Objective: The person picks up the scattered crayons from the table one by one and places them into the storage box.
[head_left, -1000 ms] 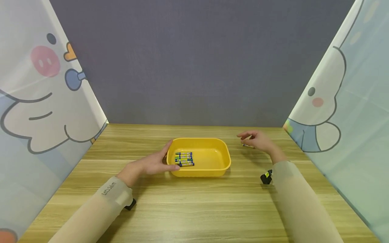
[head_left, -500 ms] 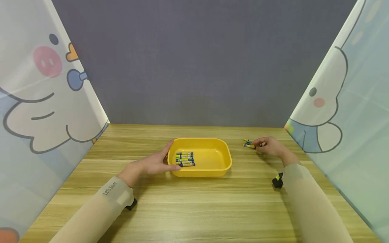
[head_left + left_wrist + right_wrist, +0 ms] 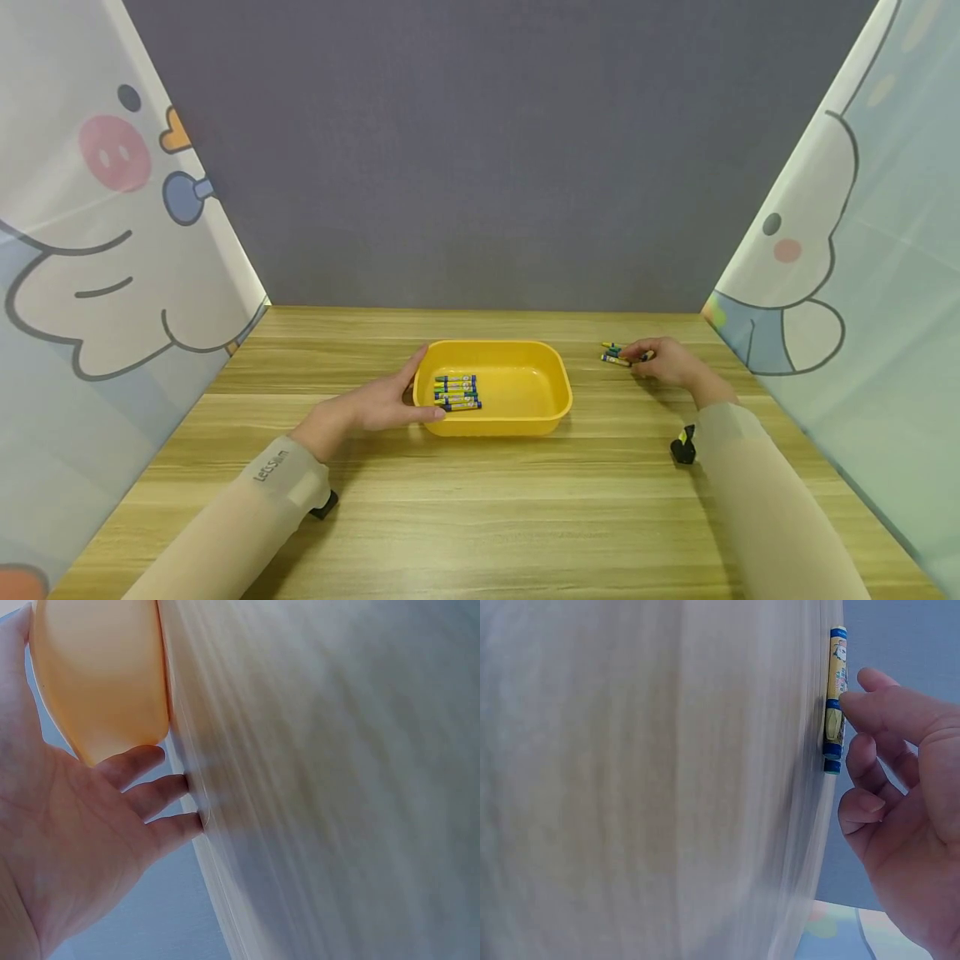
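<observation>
Yellow tray (image 3: 525,393), crayons (image 3: 456,387) inside — left end (side by side)

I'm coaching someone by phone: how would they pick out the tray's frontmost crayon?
On the wooden table, find the yellow tray with the left hand against its left end. Inside, at that end, crayons lie in a row. The front crayon is the one closest to the viewer, just beside the thumb; its neighbours all lie farther back.

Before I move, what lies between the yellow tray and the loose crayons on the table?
Nothing: the head view shows only bare wooden tabletop between the yellow tray and the loose crayons.
</observation>
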Motion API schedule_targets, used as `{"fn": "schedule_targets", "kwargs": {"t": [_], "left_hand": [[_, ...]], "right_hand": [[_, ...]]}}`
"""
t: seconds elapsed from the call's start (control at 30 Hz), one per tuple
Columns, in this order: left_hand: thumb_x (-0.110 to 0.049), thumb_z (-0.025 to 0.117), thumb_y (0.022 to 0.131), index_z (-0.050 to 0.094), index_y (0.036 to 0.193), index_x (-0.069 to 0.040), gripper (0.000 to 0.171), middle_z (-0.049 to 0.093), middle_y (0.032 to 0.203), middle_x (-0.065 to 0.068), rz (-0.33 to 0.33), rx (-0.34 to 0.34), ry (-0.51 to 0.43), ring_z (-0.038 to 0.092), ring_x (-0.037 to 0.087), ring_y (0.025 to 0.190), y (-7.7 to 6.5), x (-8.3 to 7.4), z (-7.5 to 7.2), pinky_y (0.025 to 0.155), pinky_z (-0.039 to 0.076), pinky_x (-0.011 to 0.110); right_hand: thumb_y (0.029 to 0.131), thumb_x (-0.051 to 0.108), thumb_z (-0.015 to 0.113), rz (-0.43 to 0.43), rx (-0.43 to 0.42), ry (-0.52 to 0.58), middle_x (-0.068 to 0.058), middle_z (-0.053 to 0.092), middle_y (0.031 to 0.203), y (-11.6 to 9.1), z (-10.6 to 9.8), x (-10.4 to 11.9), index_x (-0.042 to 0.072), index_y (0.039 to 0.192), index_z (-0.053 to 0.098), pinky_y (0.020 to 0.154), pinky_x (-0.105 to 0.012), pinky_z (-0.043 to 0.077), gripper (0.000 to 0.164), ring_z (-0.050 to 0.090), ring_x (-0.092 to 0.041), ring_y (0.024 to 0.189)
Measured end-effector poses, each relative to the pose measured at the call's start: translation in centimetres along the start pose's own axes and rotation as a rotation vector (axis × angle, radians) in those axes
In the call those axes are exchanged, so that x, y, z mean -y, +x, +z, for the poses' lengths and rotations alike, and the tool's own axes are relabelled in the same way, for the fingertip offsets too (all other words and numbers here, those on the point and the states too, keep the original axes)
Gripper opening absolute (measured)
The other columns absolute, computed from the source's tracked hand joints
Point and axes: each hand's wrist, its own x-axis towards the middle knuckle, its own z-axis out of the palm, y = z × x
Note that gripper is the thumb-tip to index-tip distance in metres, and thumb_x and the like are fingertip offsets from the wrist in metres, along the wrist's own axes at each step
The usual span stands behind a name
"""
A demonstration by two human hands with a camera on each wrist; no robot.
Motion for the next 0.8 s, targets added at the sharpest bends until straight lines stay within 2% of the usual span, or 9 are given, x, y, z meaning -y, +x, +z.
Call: {"fn": "schedule_targets", "kwargs": {"t": [0.33, 0.53, 0.63, 0.8], "left_hand": [[-0.078, 0.072, 0.092, -0.011, 0.178, -0.026, 0.131, 0.036, 0.176, 0.025, -0.014, -0.002, 0.007, 0.049, 0.04, 0.153, -0.11, 0.04, 0.14, 0.128, 0.036, 0.063], [-0.077, 0.072, 0.093, -0.012, 0.177, -0.026, 0.129, 0.035, 0.176, 0.026, -0.014, -0.005, 0.012, 0.05, 0.042, 0.153, 0.02, 0.13, 0.16, 0.127, 0.037, 0.064], [-0.076, 0.072, 0.094, -0.013, 0.177, -0.028, 0.129, 0.036, 0.175, 0.027, -0.012, -0.007, 0.008, 0.05, 0.041, 0.152, 0.08, 0.1, 0.14, 0.127, 0.037, 0.064], [-0.076, 0.073, 0.093, -0.012, 0.177, -0.025, 0.13, 0.036, 0.175, 0.026, -0.001, -0.008, 0.002, 0.05, 0.041, 0.153, 0.06, -0.03, 0.15, 0.128, 0.036, 0.064]], "right_hand": [[0.1, 0.007, 0.075, 0.015, 0.049, -0.017, -0.023, 0.078, 0.125, -0.28, 0.04, 0.45, -0.002, 0.13, 0.077, 0.097, -0.044, 0.054, 0.032, 0.07, -0.034, 0.114], [0.099, 0.008, 0.077, 0.024, 0.076, 0.051, -0.017, 0.078, 0.114, -0.4, 0.23, 0.32, -0.003, 0.132, 0.075, 0.078, -0.03, 0.052, 0.035, 0.062, -0.019, 0.093], [0.099, 0.008, 0.077, 0.027, 0.08, 0.081, -0.017, 0.076, 0.111, -0.42, 0.28, 0.16, -0.004, 0.134, 0.074, 0.07, -0.027, 0.051, 0.037, 0.059, -0.017, 0.086], [0.101, 0.008, 0.075, 0.022, 0.064, 0.08, -0.014, 0.075, 0.106, -0.44, 0.4, -0.11, -0.003, 0.133, 0.075, 0.067, -0.027, 0.052, 0.034, 0.059, -0.013, 0.079]]}}
